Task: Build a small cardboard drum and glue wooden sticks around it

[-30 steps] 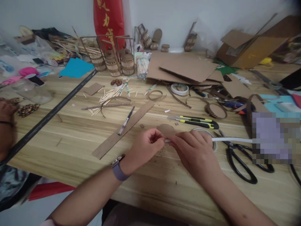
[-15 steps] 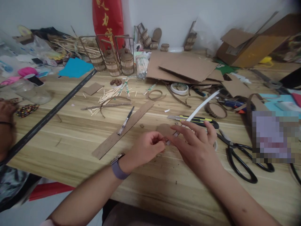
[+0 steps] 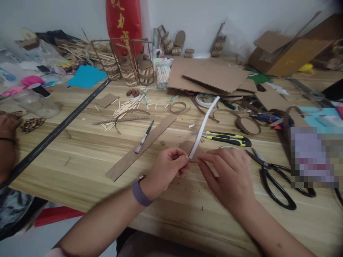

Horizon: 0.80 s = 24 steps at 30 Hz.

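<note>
In the head view, my left hand (image 3: 167, 169) is closed in a pinch at the lower end of a narrow white strip (image 3: 203, 128), which rises and curves away over the table. Close by on the right, my right hand (image 3: 230, 175) has its thumb and fingertips pressed together; whatever they hold is too small to make out. Beneath the strip lies a small brown cardboard piece (image 3: 186, 145), partly covered by my left fingers. A yellow-and-black utility knife (image 3: 227, 138) rests just beyond my hands. Part of a white roll (image 3: 227, 146) shows behind my right hand.
Black-handled scissors (image 3: 277, 185) lie at right. A pen (image 3: 144, 137) rests on a cardboard strip (image 3: 120, 169) at left. Cardboard sheets (image 3: 206, 73) and small stick-sided baskets (image 3: 145, 69) stand farther back. Another person's hand (image 3: 8, 128) is at the left edge.
The white strip has swung left and stands more upright. My right hand has come off the strip, dropped slightly, and drawn its spread fingers together. My left hand keeps its pinch.
</note>
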{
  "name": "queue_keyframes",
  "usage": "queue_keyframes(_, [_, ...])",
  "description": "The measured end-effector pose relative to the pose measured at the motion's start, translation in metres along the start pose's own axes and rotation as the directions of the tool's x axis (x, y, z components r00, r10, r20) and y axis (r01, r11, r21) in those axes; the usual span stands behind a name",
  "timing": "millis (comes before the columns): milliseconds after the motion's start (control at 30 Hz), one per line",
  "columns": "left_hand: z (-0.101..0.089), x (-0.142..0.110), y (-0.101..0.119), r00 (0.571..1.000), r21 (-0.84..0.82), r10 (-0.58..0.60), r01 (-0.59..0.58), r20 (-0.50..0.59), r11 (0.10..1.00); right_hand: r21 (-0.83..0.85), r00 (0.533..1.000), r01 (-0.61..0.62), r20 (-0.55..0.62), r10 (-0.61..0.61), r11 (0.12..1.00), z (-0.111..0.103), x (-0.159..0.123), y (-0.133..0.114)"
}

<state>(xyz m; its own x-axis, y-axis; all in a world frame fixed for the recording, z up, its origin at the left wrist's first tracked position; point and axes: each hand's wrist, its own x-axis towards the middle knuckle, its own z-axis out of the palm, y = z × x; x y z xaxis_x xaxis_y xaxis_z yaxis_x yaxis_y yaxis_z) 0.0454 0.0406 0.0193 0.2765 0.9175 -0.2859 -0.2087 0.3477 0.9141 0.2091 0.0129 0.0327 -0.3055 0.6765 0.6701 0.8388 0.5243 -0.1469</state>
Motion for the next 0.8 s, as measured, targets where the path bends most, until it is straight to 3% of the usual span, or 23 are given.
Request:
queue_keyframes(167, [0.003, -0.002, -0.001, 0.995, 0.006, 0.068, -0.068, -0.069, 0.998, 0.086, 0.996, -0.063, 0.061, 0.058, 0.994, 0.006, -0.006, -0.006])
queue_keyframes(800, [0.003, -0.008, -0.008, 0.979, 0.317, 0.202, -0.191, -0.002, 0.929, 0.178, 0.978, -0.192, 0.120, 0.173, 0.965, 0.012, -0.009, -0.005])
